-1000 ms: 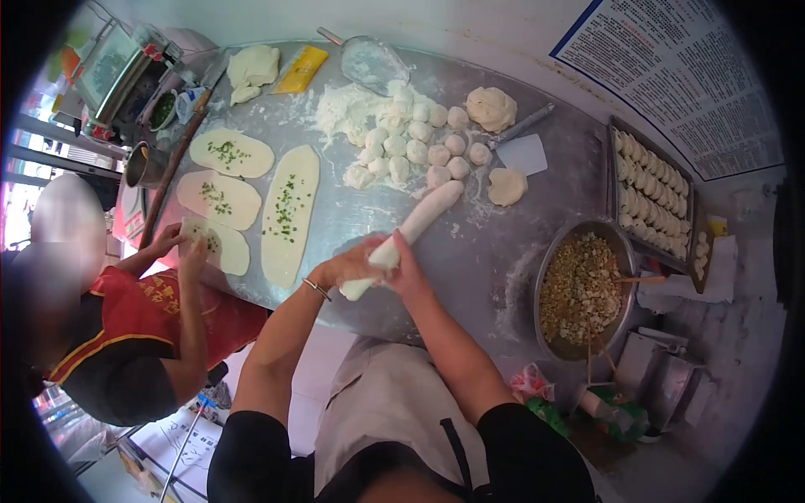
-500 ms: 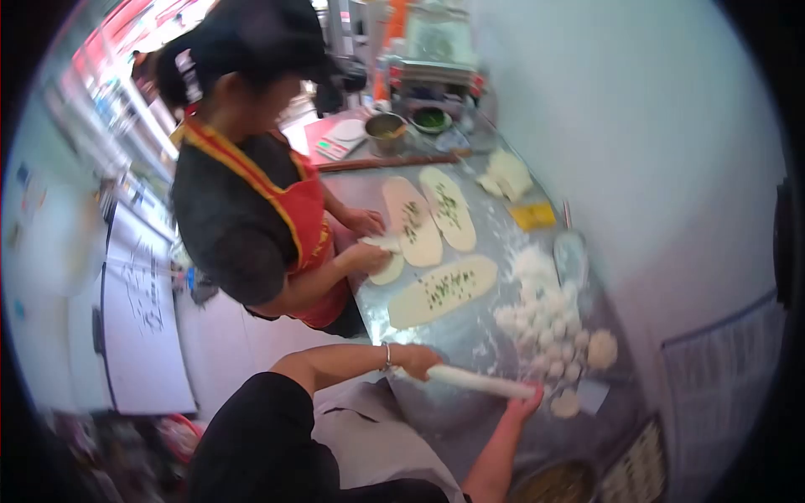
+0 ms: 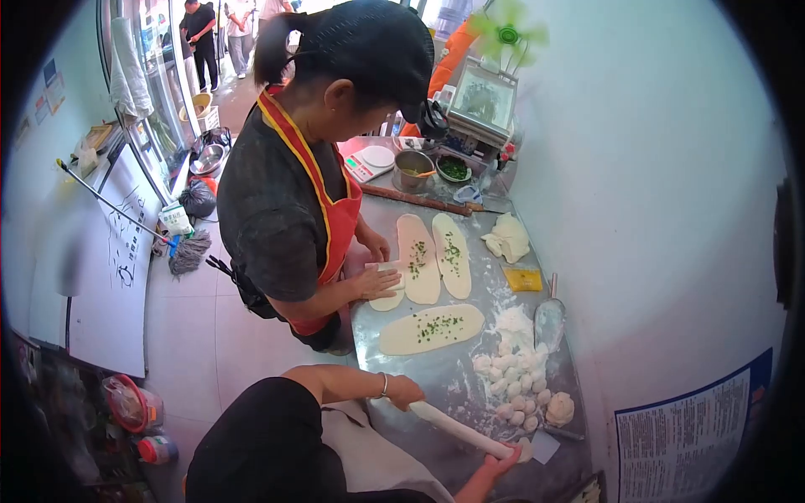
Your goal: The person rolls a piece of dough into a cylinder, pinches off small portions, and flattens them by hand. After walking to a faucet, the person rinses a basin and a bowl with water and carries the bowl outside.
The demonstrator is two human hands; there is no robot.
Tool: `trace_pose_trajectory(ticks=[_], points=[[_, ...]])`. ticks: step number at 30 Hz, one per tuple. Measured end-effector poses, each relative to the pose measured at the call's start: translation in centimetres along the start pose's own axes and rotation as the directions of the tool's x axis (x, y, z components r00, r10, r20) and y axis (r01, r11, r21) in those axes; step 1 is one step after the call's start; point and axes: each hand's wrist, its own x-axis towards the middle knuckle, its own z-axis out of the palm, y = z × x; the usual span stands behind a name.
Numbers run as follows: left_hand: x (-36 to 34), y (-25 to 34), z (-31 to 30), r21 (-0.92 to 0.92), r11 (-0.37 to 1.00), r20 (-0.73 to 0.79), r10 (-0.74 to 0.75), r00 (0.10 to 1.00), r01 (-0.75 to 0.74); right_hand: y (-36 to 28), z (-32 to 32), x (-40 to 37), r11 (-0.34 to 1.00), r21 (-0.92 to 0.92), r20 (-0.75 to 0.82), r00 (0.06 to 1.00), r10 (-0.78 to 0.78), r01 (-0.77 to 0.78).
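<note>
While dough (image 3: 458, 428) in hand (image 3: 407, 392), poster (image 3: 692, 436) illegible.

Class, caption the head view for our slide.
Left hand and right hand hold a long dough roll near a dough sheet topped with greens.

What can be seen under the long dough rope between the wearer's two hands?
The grey tabletop shows along both sides of the dough rope. The strip directly beneath is covered by the rope, so whether they touch can't be told.
</note>
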Motion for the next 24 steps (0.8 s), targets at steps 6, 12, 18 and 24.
trace_pose_trajectory(ticks=[6, 12, 18, 24], points=[[0.0, -1.7, 0.2, 0.072, 0.997, 0.048, -0.032, 0.998, 0.028, -0.6, -1.2, 0.8, 0.991, 0.05, -0.255, 0.958, 0.131, -0.123], [-0.2, -2.3, 1.4, 0.11, 0.992, -0.006, -0.055, 0.998, 0.055, 3.6, -6.5, 5.3, 0.937, 0.008, 0.106, 0.932, 0.346, -0.348], [4.9, 0.3, 4.2, 0.356, 0.932, -0.229, 0.162, 0.96, -0.072, 7.3, -6.2, 1.8, 0.839, -0.23, -0.095, 0.869, 0.486, -0.494], [10.6, 8.9, 4.4, 0.003, 0.965, -0.38, 0.245, 0.892, -0.264, 3.1, -4.3, -3.1, 0.846, -0.501, 0.203, 0.926, 0.318, -0.181]])
